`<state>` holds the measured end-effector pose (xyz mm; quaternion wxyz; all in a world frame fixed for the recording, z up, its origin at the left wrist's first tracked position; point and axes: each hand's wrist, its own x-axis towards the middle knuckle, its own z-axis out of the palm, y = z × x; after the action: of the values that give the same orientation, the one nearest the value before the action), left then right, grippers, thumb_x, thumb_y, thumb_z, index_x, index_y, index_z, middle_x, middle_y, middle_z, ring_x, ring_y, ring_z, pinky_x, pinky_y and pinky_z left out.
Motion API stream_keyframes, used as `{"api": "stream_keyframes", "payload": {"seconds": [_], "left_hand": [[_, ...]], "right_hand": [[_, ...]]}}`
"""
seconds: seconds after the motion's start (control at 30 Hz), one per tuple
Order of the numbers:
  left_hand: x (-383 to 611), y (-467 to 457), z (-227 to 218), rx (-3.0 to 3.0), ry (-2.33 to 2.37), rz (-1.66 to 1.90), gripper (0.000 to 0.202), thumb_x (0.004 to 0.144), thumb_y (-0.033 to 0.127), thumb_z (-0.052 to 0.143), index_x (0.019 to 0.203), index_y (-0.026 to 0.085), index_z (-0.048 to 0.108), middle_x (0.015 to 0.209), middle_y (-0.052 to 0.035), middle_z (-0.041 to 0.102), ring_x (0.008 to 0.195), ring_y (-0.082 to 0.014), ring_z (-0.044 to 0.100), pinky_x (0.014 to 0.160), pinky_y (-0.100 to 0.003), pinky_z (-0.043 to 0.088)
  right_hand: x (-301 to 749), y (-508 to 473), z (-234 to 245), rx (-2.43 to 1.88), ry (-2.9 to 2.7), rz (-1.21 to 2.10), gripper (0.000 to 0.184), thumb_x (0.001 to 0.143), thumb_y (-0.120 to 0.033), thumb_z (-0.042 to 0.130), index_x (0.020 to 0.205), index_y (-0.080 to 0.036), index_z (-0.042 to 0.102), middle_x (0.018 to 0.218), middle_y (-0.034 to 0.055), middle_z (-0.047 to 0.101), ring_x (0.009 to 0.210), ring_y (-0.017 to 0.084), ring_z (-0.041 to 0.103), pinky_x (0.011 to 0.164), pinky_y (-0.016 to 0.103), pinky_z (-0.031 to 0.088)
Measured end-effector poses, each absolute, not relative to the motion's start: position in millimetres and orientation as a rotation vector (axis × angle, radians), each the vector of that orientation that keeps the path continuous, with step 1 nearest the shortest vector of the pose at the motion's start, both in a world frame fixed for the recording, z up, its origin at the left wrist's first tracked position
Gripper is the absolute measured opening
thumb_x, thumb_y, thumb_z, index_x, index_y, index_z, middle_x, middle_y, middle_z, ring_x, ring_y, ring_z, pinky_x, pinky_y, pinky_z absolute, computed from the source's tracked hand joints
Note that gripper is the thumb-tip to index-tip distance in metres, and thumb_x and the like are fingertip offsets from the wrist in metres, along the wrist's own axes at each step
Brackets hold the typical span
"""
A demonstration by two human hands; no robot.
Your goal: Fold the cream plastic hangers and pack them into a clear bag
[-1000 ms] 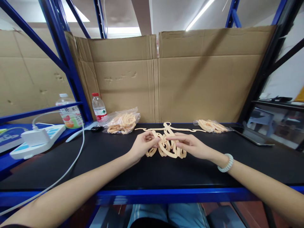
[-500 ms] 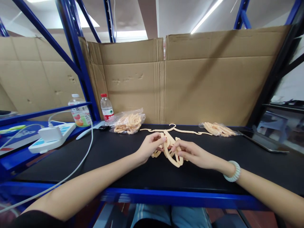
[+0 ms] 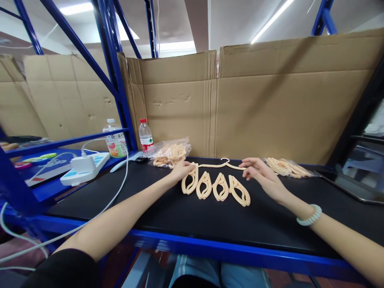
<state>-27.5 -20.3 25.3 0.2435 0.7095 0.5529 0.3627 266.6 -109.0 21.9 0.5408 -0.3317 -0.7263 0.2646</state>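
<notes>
1. The left hand [image 3: 180, 170], just left of the frame's centre, has its fingers curled on the left end of a thin peach hanger bar [image 3: 220, 164]; whether they pinch it cannot be told.
2. The right hand [image 3: 259, 173], right of centre, touches the bar's right end with fingers loosely spread, gripping nothing that shows.
3. Four peach clip loops [image 3: 216, 187] lie in a row just below the bar on the black shelf top [image 3: 186, 216], between the two hands.
4. Two clear bags of similar loops sit behind: left bag [image 3: 169, 153], right bag [image 3: 286, 167].
5. A red-capped water bottle [image 3: 146, 137] stands at centre left.
</notes>
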Motion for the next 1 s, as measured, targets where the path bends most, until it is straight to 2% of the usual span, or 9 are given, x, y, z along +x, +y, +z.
{"api": "stream_keyframes", "payload": {"seconds": [0.17, 0.27, 0.43, 0.5, 0.6, 0.67, 0.73, 0.9, 1.0], "left_hand": [[-19.7, -27.4, 9.8, 2.147, 1.727, 0.870, 0.025, 0.078, 0.034, 0.051, 0.060, 0.018, 0.055, 0.063, -0.0035, 0.058, 0.072, -0.0231, 0.058, 0.067, -0.032, 0.040], [-15.0, -33.4, 7.2, 2.224, 1.777, 0.869, 0.017, 0.082, 0.030, 0.047, 0.083, 0.018, 0.059, 0.085, -0.0073, 0.063, 0.090, -0.0263, 0.057, 0.079, -0.037, 0.042], [-13.2, -47.7, 22.5, 2.442, 1.516, 0.829, 0.034, 0.086, 0.038, 0.048, 0.116, 0.024, 0.055, 0.111, -0.0063, 0.060, 0.110, -0.0231, 0.052, 0.094, -0.037, 0.039], [-13.0, -58.6, 29.0, 2.685, 1.123, 0.675, 0.050, 0.082, 0.048, 0.055, 0.129, 0.030, 0.048, 0.129, -0.0071, 0.052, 0.122, -0.0253, 0.044, 0.102, -0.040, 0.033], [-8.8, -74.9, 28.3, 2.829, 0.852, 0.344, 0.066, 0.075, 0.057, 0.062, 0.134, 0.038, 0.042, 0.145, -0.0071, 0.037, 0.135, -0.0354, 0.026, 0.107, -0.055, 0.018], [-2.5, -80.0, 21.8, 2.860, 0.903, 0.290, 0.062, 0.080, 0.059, 0.054, 0.137, 0.040, 0.037, 0.147, -0.0077, 0.033, 0.137, -0.0382, 0.017, 0.105, -0.064, 0.008], [6.1, -78.1, 14.7, 2.877, 0.949, 0.326, 0.059, 0.085, 0.058, 0.046, 0.139, 0.039, 0.033, 0.147, -0.0089, 0.032, 0.138, -0.0380, 0.015, 0.103, -0.066, 0.004], [31.8, -57.7, 8.1, 2.816, 1.024, 0.364, 0.060, 0.085, 0.059, 0.044, 0.139, 0.036, 0.034, 0.146, -0.0099, 0.034, 0.137, -0.0389, 0.016, 0.102, -0.067, 0.006], [42.4, -55.0, 11.3, 2.857, 1.069, 0.464, 0.060, 0.084, 0.060, 0.044, 0.137, 0.032, 0.039, 0.144, -0.0116, 0.038, 0.135, -0.0389, 0.022, 0.103, -0.065, 0.006]], "right_hand": [[273.2, -99.7, 16.4, -0.901, -1.674, 0.597, 0.029, 0.088, -0.045, 0.049, 0.101, -0.020, 0.056, 0.096, 0.0079, 0.060, 0.077, 0.018, 0.056, 0.067, 0.033, 0.049], [273.0, -100.9, 15.5, -0.970, -1.757, 0.507, 0.028, 0.090, -0.044, 0.047, 0.096, -0.019, 0.058, 0.094, 0.0072, 0.061, 0.084, 0.020, 0.057, 0.073, 0.035, 0.048], [260.5, -116.7, 16.8, -0.945, -2.134, 0.281, 0.028, 0.094, -0.039, 0.042, 0.109, -0.022, 0.059, 0.109, 0.0078, 0.060, 0.102, 0.022, 0.055, 0.091, 0.041, 0.044], [252.9, -125.2, 15.3, -0.914, -2.347, 0.203, 0.035, 0.094, -0.040, 0.044, 0.124, -0.025, 0.053, 0.128, 0.0085, 0.053, 0.121, 0.025, 0.044, 0.102, 0.045, 0.036], [244.9, -132.8, 9.5, -0.943, -2.604, 0.174, 0.051, 0.093, -0.045, 0.046, 0.140, -0.029, 0.037, 0.147, 0.0072, 0.032, 0.137, 0.029, 0.021, 0.110, 0.054, 0.019], [243.8, -132.2, 5.1, -0.976, -2.672, 0.188, 0.055, 0.093, -0.048, 0.044, 0.143, -0.028, 0.032, 0.150, 0.0071, 0.025, 0.139, 0.030, 0.015, 0.111, 0.056, 0.012], [245.5, -127.9, 1.7, -1.009, -2.671, 0.194, 0.057, 0.093, -0.050, 0.043, 0.144, -0.027, 0.031, 0.151, 0.0081, 0.023, 0.139, 0.029, 0.014, 0.112, 0.056, 0.009], [253.9, -111.4, -1.3, -1.138, -2.624, 0.179, 0.060, 0.092, -0.054, 0.043, 0.143, -0.024, 0.033, 0.151, 0.0106, 0.021, 0.139, 0.030, 0.013, 0.111, 0.056, 0.008], [264.3, -95.0, 1.4, -1.082, -2.556, 0.183, 0.053, 0.093, -0.051, 0.040, 0.140, -0.026, 0.038, 0.148, 0.0083, 0.030, 0.138, 0.027, 0.020, 0.111, 0.054, 0.014]]}}
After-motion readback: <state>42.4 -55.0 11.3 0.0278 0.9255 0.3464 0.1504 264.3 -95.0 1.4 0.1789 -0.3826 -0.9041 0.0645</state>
